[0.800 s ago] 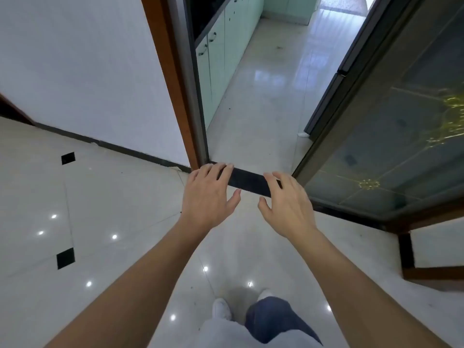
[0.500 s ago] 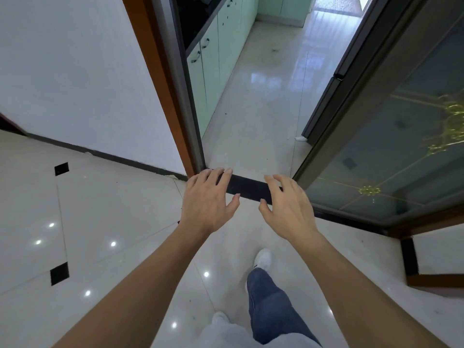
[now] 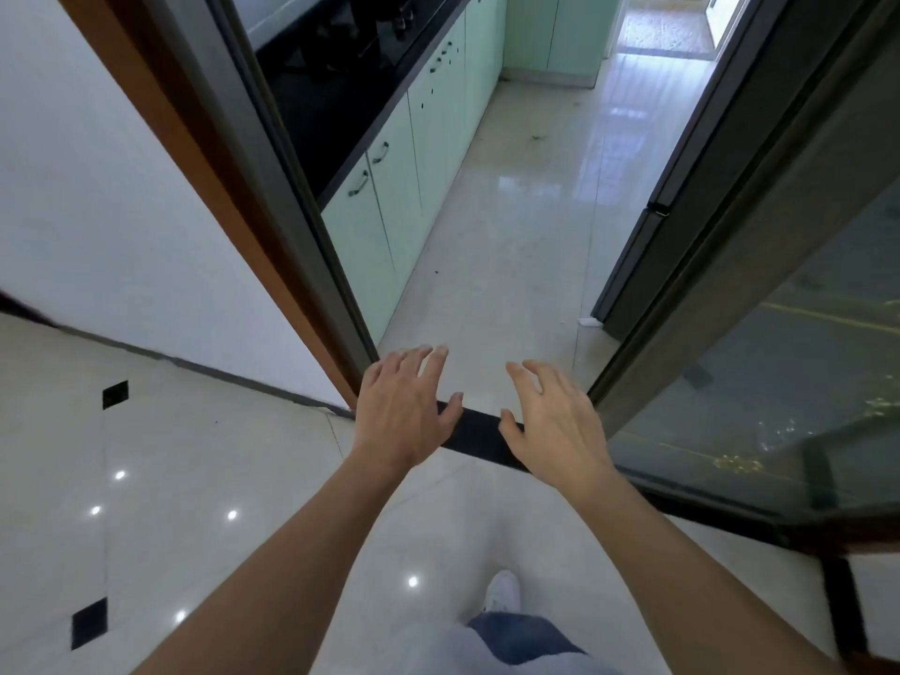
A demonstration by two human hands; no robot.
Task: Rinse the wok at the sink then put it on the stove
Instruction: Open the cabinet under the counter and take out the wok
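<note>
Black glass of the stove (image 3: 360,46) shows far beyond the fingertips, on the counter (image 3: 331,119) up left; no wok can be made out. Left hand (image 3: 399,416) and right hand (image 3: 555,426) hover empty, fingers spread, now past the dark threshold strip (image 3: 479,438). No writing is legible.

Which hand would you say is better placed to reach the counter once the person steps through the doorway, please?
Probably the left hand: the black counter runs along the left side, while the right hand is nearer the glass door. Both are empty, fingers spread.
</note>
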